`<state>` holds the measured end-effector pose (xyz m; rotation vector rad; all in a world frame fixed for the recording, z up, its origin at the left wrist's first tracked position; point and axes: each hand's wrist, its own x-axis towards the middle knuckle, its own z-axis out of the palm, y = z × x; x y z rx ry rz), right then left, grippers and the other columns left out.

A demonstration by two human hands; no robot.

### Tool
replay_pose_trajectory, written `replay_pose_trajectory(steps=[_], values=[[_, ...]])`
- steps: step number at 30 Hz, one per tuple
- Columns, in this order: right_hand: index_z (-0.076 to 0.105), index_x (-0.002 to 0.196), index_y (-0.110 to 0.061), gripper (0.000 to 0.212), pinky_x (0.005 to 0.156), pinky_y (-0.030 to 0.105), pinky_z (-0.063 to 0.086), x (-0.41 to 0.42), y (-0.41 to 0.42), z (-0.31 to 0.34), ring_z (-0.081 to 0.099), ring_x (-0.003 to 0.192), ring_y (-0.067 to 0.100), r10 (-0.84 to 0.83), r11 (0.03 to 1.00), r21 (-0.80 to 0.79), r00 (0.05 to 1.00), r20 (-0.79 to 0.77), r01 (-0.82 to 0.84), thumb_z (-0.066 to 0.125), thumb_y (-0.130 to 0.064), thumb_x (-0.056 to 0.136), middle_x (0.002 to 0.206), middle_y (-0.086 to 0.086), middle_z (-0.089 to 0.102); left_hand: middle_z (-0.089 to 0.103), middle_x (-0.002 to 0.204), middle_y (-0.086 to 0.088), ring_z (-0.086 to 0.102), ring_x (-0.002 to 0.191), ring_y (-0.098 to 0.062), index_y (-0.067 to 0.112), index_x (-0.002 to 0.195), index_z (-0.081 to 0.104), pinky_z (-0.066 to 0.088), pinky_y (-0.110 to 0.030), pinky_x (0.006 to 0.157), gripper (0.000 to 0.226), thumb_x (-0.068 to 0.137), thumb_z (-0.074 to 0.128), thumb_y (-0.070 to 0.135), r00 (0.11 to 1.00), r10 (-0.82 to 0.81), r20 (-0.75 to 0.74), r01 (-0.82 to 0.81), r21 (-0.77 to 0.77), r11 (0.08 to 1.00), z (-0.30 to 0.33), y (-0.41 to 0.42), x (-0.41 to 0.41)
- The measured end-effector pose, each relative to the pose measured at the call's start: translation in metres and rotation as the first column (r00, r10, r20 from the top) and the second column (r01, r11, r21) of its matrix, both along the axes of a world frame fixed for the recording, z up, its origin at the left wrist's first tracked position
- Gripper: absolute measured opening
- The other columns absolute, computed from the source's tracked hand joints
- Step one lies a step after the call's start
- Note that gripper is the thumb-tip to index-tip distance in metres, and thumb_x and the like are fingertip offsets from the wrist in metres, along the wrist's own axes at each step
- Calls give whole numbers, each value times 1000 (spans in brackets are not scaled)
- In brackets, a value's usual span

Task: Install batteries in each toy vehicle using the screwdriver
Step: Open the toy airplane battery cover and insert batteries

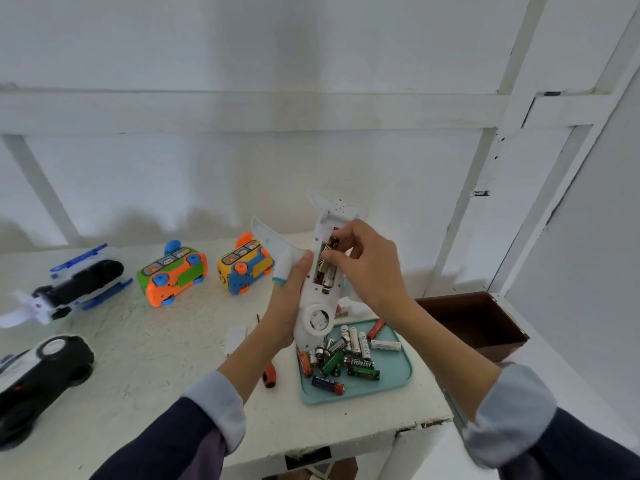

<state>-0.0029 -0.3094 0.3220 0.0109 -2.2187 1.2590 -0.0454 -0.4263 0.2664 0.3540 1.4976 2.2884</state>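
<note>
Head view: right hand (363,268) pinches cylindrical battery (333,242).

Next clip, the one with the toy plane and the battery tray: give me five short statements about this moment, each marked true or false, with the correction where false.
1. The left hand holds the white toy plane above the table. True.
2. The right hand grips the screwdriver. False: it pinches a battery at the plane's open compartment; the screwdriver lies on the table.
3. The teal tray holds loose batteries. True.
4. The green and orange toy stands upright on its wheels. False: it lies tipped, underside showing.
5. The brown box sits left of the toys. False: it is at the right, past the table's edge.
</note>
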Motion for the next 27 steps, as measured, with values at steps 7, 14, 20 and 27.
replay_pose_trajectory(steps=[7,14,20,27], values=[[63,75,-6,14,63,8,35,-14,0,-15,44,65,-4,-44,989,131,982,-185,69,76,-9,71,75,-12,45,65,95,-20,67,62,-21,-6,131,49,52,-26,51,67,87,50,45,999,13,38,-13,25,1000,4,-1,1],[61,76,-4,16,62,6,36,-16,0,-22,47,69,-9,-22,991,123,972,-233,52,75,-9,73,76,-15,44,65,90,-17,67,61,-19,-7,131,47,52,-25,49,69,86,49,44,999,-20,44,18,46,999,8,-1,4],[54,69,-9,21,59,8,37,-15,0,-27,46,66,-3,-28,993,103,960,-279,59,73,-14,75,75,-15,43,66,90,-18,65,63,-23,-1,126,52,54,-32,48,62,82,53,43,996,-25,82,16,103,995,11,4,7],[54,70,-3,28,55,21,42,-15,3,-29,45,65,12,4,976,205,932,-362,75,62,-27,82,79,-3,46,68,95,-18,68,72,-24,5,119,57,56,-33,55,53,80,57,41,996,1,84,-15,157,987,11,8,8]])
